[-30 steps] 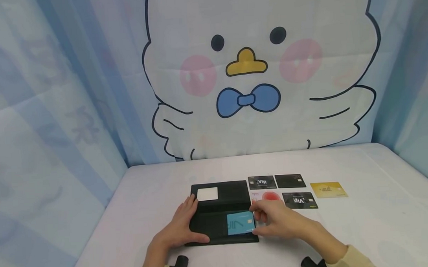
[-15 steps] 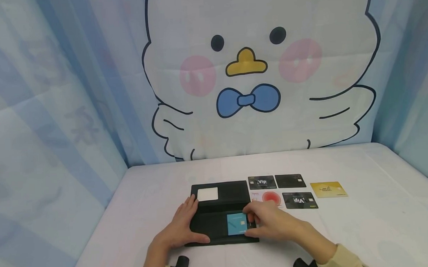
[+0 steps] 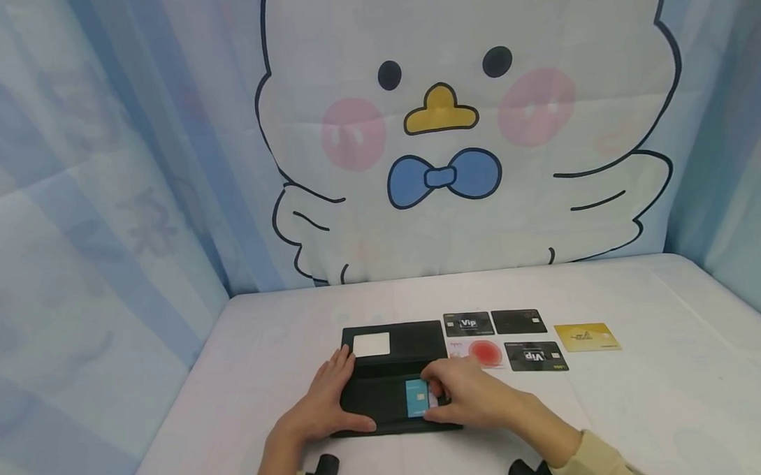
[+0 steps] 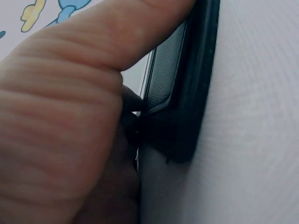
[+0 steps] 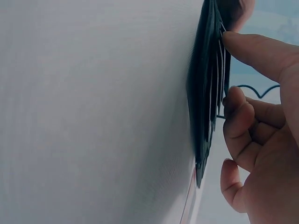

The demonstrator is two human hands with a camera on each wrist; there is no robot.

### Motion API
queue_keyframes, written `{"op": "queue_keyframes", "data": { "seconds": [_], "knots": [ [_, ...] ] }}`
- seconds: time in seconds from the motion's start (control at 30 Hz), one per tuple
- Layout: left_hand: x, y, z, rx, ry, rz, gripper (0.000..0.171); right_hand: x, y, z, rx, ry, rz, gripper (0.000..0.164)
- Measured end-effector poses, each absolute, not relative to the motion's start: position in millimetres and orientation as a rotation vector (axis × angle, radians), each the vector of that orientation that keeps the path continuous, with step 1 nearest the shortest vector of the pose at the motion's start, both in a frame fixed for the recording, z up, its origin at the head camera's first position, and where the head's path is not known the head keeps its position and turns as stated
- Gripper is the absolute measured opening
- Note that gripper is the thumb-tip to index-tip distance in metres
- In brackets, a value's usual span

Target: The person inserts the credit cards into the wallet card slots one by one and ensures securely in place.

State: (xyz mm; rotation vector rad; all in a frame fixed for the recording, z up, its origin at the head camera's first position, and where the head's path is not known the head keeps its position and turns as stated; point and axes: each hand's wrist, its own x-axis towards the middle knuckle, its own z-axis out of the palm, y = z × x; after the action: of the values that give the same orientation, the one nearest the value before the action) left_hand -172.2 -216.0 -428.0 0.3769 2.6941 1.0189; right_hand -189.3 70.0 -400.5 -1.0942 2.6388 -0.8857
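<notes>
A black wallet (image 3: 415,340) lies unfolded on the table. My left hand (image 3: 320,402) rests at its left side, fingers fairly straight along the edge and thumb lying on the near half. The left wrist view shows that thumb over the wallet's dark edge. My right hand (image 3: 477,391) pinches the right end of a blue card (image 3: 415,398), whose left part is hidden inside a slot of the near half. A pale strip of another card (image 3: 433,399) shows beside the blue one. In the right wrist view, several layered edges (image 5: 215,84) stick up near the thumb.
Right of the wallet lie black cards (image 3: 468,324), a plain black card (image 3: 518,321), a card with a red circle (image 3: 485,353) and a gold card (image 3: 587,337). A white patch (image 3: 371,344) sits on the wallet's far half. Printed curtains surround the white table (image 3: 644,410).
My right hand has moved left with the blue card, and less of the card shows outside the slot. The left hand stays in place on the wallet.
</notes>
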Motion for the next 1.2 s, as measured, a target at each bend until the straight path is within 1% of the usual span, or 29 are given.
{"op": "queue_keyframes", "data": {
  "seconds": [0.4,1.2],
  "knots": [
    [-172.7,-215.1,-427.3,0.417,2.7,1.015,0.12,-188.8,62.9,-400.2,-1.084,2.65,-0.852,0.043],
    [-170.7,-214.5,-426.6,0.375,2.697,1.006,0.12,-189.3,57.8,-404.6,-1.104,2.642,-0.865,0.041]
  ]
}}
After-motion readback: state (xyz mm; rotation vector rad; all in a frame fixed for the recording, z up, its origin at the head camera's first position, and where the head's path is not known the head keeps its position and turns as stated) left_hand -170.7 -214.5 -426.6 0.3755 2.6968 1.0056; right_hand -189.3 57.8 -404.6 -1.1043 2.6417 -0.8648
